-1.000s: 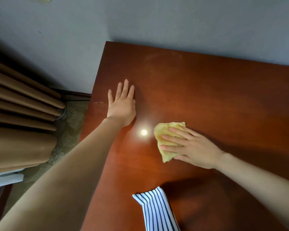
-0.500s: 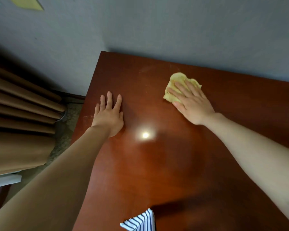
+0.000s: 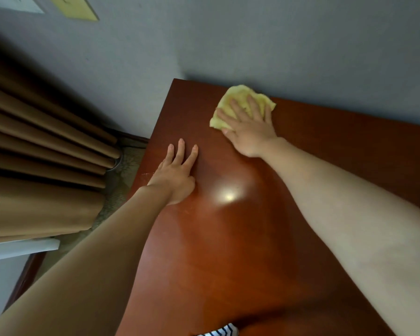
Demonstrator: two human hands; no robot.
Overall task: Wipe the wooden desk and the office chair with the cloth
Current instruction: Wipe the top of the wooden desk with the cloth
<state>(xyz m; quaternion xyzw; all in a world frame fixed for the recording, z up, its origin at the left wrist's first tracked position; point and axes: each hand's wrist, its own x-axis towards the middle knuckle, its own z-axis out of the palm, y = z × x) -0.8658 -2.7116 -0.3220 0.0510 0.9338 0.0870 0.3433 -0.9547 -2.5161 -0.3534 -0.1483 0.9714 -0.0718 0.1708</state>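
The reddish-brown wooden desk (image 3: 240, 251) fills the lower middle of the view and stands against a grey wall. A crumpled yellow cloth (image 3: 235, 98) lies at the desk's far edge, close to the wall. My right hand (image 3: 249, 129) presses flat on the cloth with fingers spread and straight. My left hand (image 3: 176, 172) rests palm down on the desk near its left edge, fingers straight, holding nothing. The office chair is not in view.
Brown curtains (image 3: 34, 154) hang at the left, over a strip of carpet (image 3: 121, 180) beside the desk. A yellow note (image 3: 73, 7) is stuck on the grey wall. A striped sleeve (image 3: 218, 332) shows at the bottom edge.
My right hand has pushed the cloth from the desk's middle away to the far edge by the wall. My left hand has stayed flat near the left edge.
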